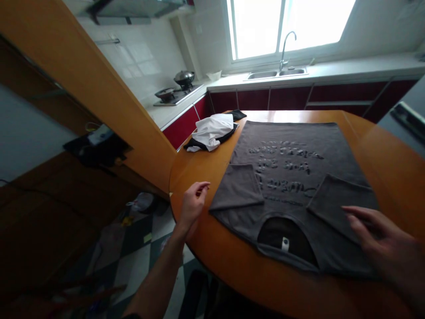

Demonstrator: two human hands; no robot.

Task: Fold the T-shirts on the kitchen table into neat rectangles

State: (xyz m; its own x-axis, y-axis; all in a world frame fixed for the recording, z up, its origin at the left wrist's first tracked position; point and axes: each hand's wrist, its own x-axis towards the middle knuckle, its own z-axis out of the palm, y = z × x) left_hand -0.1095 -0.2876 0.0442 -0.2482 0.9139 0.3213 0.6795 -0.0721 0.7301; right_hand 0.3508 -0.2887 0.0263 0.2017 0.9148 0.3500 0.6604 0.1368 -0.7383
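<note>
A dark grey T-shirt [285, 177] lies flat on the wooden table, its neckline toward me and both sleeves folded inward over the body. Raised lettering runs across its front, and a small white label shows inside the collar. Just left of the folded left sleeve, my left hand [194, 201] hovers by the table edge, its fingers curled together with nothing in them. My right hand [381, 232] is over the folded right sleeve, thumb and forefinger apart and holding nothing; whether it touches the cloth I cannot tell.
White and black clothes [214, 128] are heaped at the table's far left. The rounded wooden table [199, 166] stands before a counter with a sink [265, 75] and a stove [177, 95] bearing pans. A wooden partition rises at left above a checkered floor [133, 266].
</note>
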